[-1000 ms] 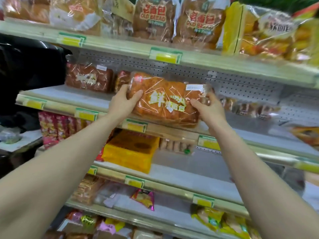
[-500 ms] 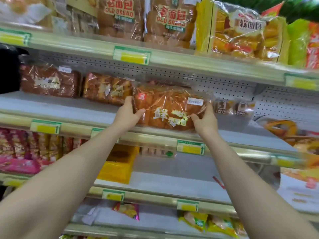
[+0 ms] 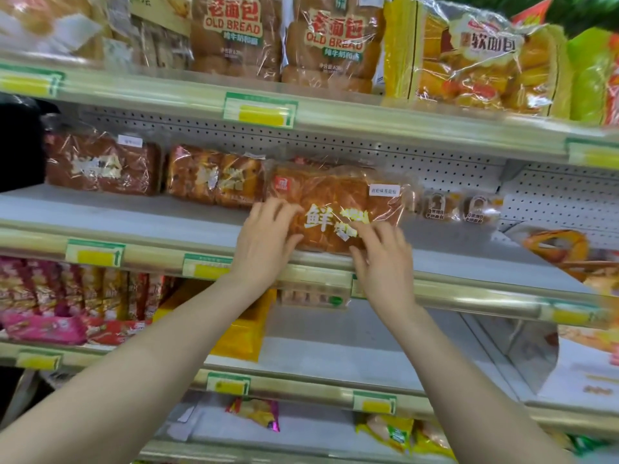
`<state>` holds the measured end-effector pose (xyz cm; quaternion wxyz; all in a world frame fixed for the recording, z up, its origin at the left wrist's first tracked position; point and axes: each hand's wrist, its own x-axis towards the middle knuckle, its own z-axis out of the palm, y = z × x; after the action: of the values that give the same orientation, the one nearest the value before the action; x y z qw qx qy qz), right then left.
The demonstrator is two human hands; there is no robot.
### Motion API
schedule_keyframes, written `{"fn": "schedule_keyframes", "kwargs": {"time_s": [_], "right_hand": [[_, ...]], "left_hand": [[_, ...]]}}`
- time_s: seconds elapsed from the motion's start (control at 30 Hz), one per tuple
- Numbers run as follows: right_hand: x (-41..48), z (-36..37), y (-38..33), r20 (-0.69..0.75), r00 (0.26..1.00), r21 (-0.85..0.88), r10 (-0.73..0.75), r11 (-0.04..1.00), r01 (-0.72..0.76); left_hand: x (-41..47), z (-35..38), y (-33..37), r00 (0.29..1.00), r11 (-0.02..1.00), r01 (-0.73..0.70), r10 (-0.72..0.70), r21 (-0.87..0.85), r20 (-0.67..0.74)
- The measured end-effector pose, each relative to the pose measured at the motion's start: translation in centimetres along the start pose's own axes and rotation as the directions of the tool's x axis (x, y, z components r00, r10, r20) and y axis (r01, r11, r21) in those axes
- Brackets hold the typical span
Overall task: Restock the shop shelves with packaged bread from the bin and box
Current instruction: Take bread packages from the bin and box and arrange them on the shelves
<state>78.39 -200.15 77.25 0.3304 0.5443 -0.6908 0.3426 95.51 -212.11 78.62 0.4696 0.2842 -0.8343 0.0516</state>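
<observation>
While the left hand [image 3: 264, 242] lays spread, fairly straight fingers against the left end of the wrapped bread loaf [image 3: 335, 199], the right hand [image 3: 385, 266] rests blurred fingertips on its front face; neither hand curls round it. The loaf lies lengthwise on the middle shelf [image 3: 140, 222], close behind the front edge. Just beside its left end sits a second loaf [image 3: 214, 177], with a darker loaf [image 3: 100, 165] further left. Small bun packs [image 3: 438, 205] stand at the back, to the right.
</observation>
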Motion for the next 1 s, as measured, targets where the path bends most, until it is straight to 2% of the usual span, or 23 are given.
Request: {"fn": "schedule_keyframes", "kwargs": {"time_s": [0.1, 0.23, 0.5, 0.73, 1.0], "right_hand": [[0.1, 0.9, 0.0, 0.086, 0.996, -0.043, -0.004, 0.999, 0.007], [1.0, 1.5, 0.0, 0.141, 0.989, -0.008, 0.033, 0.999, -0.033], [3.4, 2.3, 0.4, 0.327, 0.94, -0.092, 0.096, 0.993, -0.07], [6.1, 3.3, 0.8, 0.418, 0.89, -0.201, 0.182, 0.974, -0.105], [8.1, 5.1, 1.8, 0.51, 0.838, -0.137, 0.196, 0.98, -0.146]], "left_hand": [[0.1, 1.0, 0.0, 0.994, 0.997, -0.073, 0.07, 0.038, 0.08], [0.5, 1.6, -0.2, 0.988, 0.996, -0.071, 0.062, 0.061, 0.139], [2.8, 3.3, -1.0, 0.968, 0.996, -0.027, 0.004, 0.088, 0.251], [5.6, 4.4, -1.4, 0.928, 0.994, 0.018, -0.057, 0.107, 0.369], [7.3, 5.8, -1.8, 0.898, 0.993, 0.087, -0.115, 0.084, 0.426]]}}
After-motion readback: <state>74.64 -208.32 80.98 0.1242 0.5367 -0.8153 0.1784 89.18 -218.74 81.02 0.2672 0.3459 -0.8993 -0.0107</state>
